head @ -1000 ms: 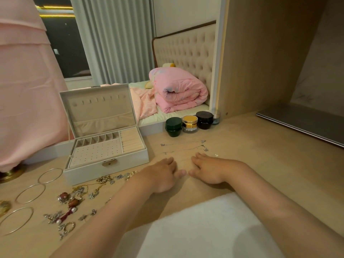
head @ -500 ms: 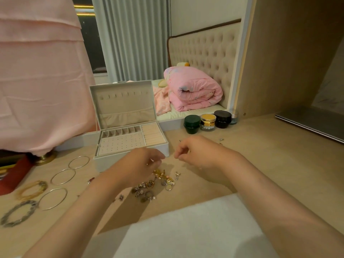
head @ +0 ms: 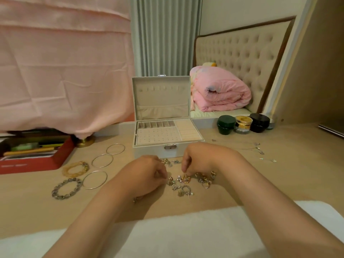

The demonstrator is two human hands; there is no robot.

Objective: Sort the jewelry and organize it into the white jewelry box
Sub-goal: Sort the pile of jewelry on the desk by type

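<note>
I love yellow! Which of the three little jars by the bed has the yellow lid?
The middle jar: yellow lid, clear body. The green jar on its left and the black jar on its right are dark all over.

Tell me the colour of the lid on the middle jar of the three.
Golden yellow, on the middle jar; the head view shows it.

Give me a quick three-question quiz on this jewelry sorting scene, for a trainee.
1. True or false: the white jewelry box stands open.
2. How many thin metal bangles lie left of the box? A two, B three, C five.
3. What colour is the lid of the middle jar, between the green jar and the black jar?
Key: 1 true. 2 B. 3 gold.
</note>
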